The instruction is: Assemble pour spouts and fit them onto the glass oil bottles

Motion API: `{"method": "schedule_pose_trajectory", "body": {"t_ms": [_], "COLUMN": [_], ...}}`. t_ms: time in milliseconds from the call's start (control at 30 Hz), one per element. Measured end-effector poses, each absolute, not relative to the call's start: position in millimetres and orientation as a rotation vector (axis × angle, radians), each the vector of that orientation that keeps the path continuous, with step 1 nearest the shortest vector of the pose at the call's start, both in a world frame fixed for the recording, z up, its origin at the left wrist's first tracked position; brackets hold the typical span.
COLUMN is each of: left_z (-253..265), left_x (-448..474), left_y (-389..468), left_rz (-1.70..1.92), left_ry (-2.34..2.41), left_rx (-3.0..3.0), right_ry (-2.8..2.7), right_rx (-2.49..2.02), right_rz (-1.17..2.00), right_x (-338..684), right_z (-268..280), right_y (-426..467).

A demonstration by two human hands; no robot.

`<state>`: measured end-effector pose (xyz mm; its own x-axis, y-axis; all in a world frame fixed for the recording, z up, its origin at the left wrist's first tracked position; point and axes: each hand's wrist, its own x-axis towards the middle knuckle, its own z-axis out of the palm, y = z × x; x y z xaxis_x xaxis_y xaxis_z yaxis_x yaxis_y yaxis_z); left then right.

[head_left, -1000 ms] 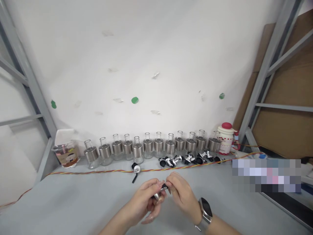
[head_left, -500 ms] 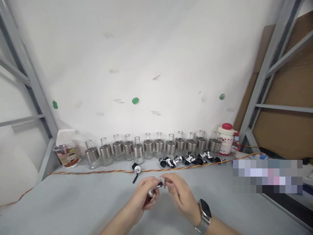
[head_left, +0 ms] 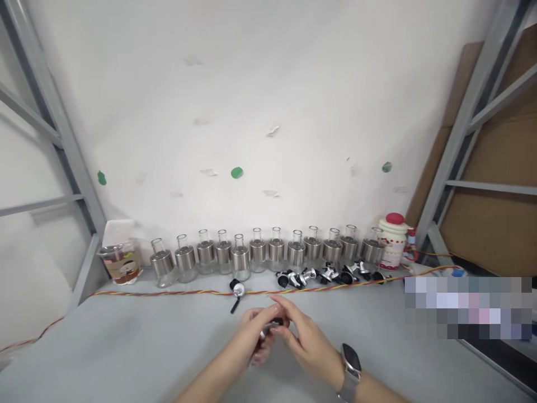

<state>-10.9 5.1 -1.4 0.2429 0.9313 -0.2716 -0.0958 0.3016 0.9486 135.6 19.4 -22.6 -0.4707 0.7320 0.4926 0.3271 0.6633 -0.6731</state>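
Observation:
My left hand (head_left: 255, 333) is closed around a small silver-and-black bottle pourer (head_left: 274, 323), partly hidden by the fingers. My right hand (head_left: 308, 336), with a watch on its wrist, pinches the black end of the same pourer, its fingertips meeting those of my left hand. Beyond them, a loose pourer (head_left: 238, 290) with a black lever lies on the table. Several more pourers (head_left: 308, 276) lie in a cluster further right. Behind these stands a row of glass bottles (head_left: 240, 260) with steel sleeves and uncovered necks.
A twisted red-and-yellow wire (head_left: 176, 292) runs across the grey table (head_left: 126, 341). At the back left stands a plastic cup of brown drink (head_left: 121, 266); at the back right, a white bottle with a red lid (head_left: 392, 240). Metal frame posts flank the table.
My right hand has come in against my left and its fingers now grip the pourer. The whole view has shifted slightly; the bottles and loose pourers stay in place.

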Motion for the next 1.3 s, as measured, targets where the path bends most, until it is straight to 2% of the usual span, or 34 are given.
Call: {"method": "schedule_pose_trajectory", "body": {"t_ms": [100, 200, 300, 367, 433, 633, 933, 1167, 1300], "left_z": [-6, -9, -7, -5, -4, -26, -52, -55, -53], "left_x": [-8, -13, -30, -46, -63, -93, -108, -99, -96], "left_y": [8, 15, 24, 32, 41, 70, 87, 80, 79], "left_rz": [0.831, 0.849, 1.064, 1.391, 1.572, 1.685, 1.531, 1.244, 1.200], "left_ry": [0.987, 1.048, 1.312, 1.532, 1.669, 1.792, 1.885, 1.837, 1.883], "left_rx": [0.976, 1.025, 1.320, 1.586, 1.731, 1.576, 1.767, 2.063, 2.075], "right_ry": [-1.991, -2.012, -2.067, -2.130, -2.253, -2.289, -2.300, -1.938, -1.617], "right_rx": [-0.889, -0.905, -0.908, -0.974, -1.093, -1.109, -0.981, -1.094, -1.157], "right_rz": [0.754, 0.737, 0.569, 0.371, 0.092, -0.065, 0.141, 0.298, 0.545], "right_x": [130, 123, 117, 114, 112, 87, 43, 89, 121], "right_z": [-24, -19, -10, -4, 1, 1, -31, -23, -23], "right_y": [19, 19, 29, 46, 66, 93, 96, 88, 65]}}
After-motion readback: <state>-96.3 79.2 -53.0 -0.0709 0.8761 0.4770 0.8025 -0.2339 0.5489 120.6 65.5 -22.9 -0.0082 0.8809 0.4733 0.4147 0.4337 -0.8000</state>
